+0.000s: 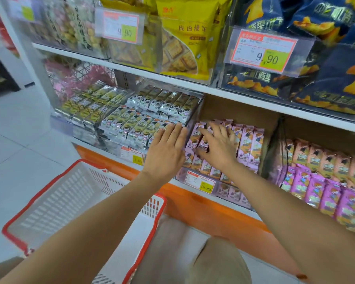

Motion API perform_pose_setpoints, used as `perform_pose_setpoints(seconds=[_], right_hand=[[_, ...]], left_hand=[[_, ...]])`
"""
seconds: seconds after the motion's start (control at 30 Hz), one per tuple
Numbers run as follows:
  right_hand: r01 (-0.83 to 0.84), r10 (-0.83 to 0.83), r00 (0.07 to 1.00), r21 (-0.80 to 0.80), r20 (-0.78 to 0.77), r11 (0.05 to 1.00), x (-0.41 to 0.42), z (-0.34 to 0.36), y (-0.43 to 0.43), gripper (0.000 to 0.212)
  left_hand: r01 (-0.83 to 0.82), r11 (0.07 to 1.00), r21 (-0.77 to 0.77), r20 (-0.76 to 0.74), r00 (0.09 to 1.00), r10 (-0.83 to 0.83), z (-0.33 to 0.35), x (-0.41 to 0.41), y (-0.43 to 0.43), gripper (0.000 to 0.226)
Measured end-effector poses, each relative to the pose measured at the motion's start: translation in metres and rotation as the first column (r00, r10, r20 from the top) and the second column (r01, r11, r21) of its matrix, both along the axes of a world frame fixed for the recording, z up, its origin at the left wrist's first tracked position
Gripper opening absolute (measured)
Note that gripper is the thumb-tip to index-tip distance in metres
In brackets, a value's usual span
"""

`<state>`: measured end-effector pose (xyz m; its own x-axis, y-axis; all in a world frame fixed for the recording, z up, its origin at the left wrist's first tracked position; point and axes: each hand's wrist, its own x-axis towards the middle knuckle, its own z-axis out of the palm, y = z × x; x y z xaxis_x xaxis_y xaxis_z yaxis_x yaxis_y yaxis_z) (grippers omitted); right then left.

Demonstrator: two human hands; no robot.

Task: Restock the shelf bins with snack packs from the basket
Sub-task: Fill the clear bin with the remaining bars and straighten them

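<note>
A white basket with a red rim (49,201) stands on the floor at lower left; its visible inside holds no packs. My left hand (165,152) lies flat, fingers spread, on the right edge of the silver snack packs (131,128) in a clear bin. My right hand (217,146) rests with curled fingers on the pink snack packs (250,140) in the neighbouring bin, thumb against the front packs. Whether it grips one I cannot tell.
Further pink and purple packs (320,181) fill the bin at right. Yellow-silver packs (90,103) sit at left. The upper shelf (172,78) holds yellow biscuit bags (184,37) and blue chip bags (316,48). An orange base (193,201) runs under the shelf.
</note>
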<state>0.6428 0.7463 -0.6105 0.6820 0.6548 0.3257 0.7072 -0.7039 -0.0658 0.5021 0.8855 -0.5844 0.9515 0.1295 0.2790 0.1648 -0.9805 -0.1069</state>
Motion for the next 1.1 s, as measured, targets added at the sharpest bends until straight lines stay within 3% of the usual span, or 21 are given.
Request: perform_pose_setpoints(seconds=[0.1, 0.23, 0.4, 0.9, 1.0, 1.1], right_hand=[[-0.013, 0.013, 1.000, -0.007, 0.024, 1.000, -0.001, -0.005, 0.005, 0.068], [0.034, -0.033, 0.996, -0.002, 0.077, 0.999, 0.001, -0.007, 0.016, 0.057], [0.130, -0.131, 0.991, 0.043, 0.033, 0.991, 0.006, -0.001, 0.025, 0.055], [-0.068, 0.062, 0.992, -0.051, -0.115, 0.996, 0.002, 0.011, 0.000, 0.075], [-0.064, 0.065, 0.989, 0.012, -0.135, 0.998, 0.002, 0.009, 0.000, 0.076], [-0.019, 0.031, 0.990, 0.092, -0.137, 0.996, 0.006, 0.007, 0.004, 0.062]], left_hand=[[0.007, 1.000, -0.010, -0.005, 1.000, -0.007, -0.001, 0.001, 0.002, 0.063], [0.009, 1.000, -0.023, 0.004, 1.000, -0.009, -0.005, 0.002, 0.003, 0.062], [0.011, 1.000, -0.011, 0.009, 1.000, -0.011, -0.006, 0.003, 0.004, 0.064], [-0.005, 0.999, 0.040, -0.009, 1.000, 0.005, -0.003, 0.001, 0.001, 0.066], [-0.003, 0.999, 0.037, -0.009, 1.000, 0.003, -0.003, 0.001, 0.002, 0.066], [-0.004, 0.999, 0.035, -0.012, 1.000, 0.005, -0.002, 0.000, 0.001, 0.066]])
